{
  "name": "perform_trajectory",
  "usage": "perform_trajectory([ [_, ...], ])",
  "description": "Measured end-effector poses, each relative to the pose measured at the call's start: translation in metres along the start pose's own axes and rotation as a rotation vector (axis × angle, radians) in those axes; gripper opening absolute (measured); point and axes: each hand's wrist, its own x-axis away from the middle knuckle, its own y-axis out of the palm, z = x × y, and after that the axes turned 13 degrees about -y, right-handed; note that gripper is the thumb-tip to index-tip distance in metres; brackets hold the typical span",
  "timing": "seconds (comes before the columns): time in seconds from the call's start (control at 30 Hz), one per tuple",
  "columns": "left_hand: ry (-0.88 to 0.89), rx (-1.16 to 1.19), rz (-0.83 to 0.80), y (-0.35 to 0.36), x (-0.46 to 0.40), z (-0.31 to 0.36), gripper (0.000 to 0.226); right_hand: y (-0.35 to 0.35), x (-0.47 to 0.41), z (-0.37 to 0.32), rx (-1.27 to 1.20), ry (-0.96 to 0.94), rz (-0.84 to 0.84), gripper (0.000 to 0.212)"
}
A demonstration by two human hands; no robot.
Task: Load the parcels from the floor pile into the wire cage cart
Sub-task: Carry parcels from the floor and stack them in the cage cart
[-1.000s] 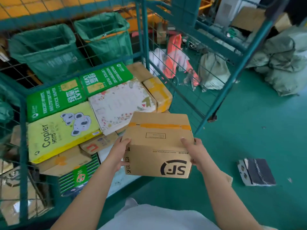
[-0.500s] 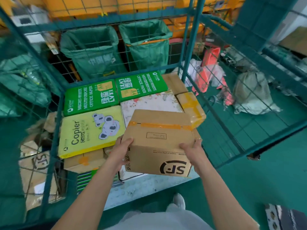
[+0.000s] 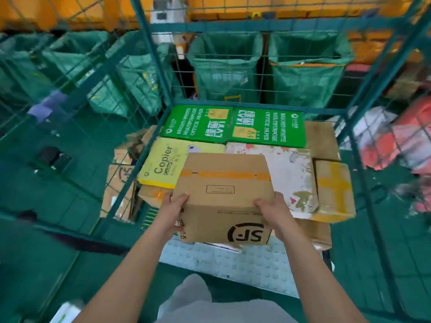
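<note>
Seen from above, a person's two bare forearms reach forward into a teal wire cage cart whose near side stands open. At nine o'clock, outside the mesh, flattened brown cardboard leans against the cage wall. Moving right, the left hand grips the left edge of a brown corrugated parcel with orange tape and a black SF logo, its fingers curled over the top corner. The parcel sits at centre, held above the boxes already stacked inside: a yellow copier-paper box at ten o'clock, two green office-paper boxes at twelve, a white floral-printed box at two. The right hand clamps the parcel's right edge, thumb on top. Furthest right, at three o'clock, lies a brown box crossed with yellow tape.

The step in hand looks like placing: the parcel is carried into the cage but not clearly set down. Next, it probably needs lowering flat onto the stacked boxes, then both hands letting go.
</note>
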Motion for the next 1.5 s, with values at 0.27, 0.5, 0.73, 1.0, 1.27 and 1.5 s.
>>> perform_trajectory([
  [0.27,-0.014,0.144,0.063,-0.043,-0.024,0.019,0.044,0.055,-0.05,-0.042,0.12,-0.058,-0.151,0.054],
  [0.5,0.024,0.243,0.061,-0.091,-0.083,0.072,0.056,0.13,-0.103,-0.093,0.178,-0.093,-0.14,0.054],
  [0.73,0.032,0.338,0.045,-0.127,-0.161,0.135,0.037,0.204,-0.179,-0.15,0.25,-0.111,-0.143,0.056],
  [1.0,0.02,0.444,-0.023,-0.126,-0.238,0.199,0.057,0.258,-0.288,-0.255,0.484,-0.262,-0.19,0.058],
  [1.27,0.079,0.303,-0.207,-0.09,-0.296,0.232,0.056,0.29,-0.386,-0.299,0.343,-0.439,0.033,0.046],
  [1.5,0.077,0.196,-0.196,-0.077,-0.353,0.276,0.059,0.324,-0.403,-0.232,0.36,-0.253,-0.209,0.076],
])
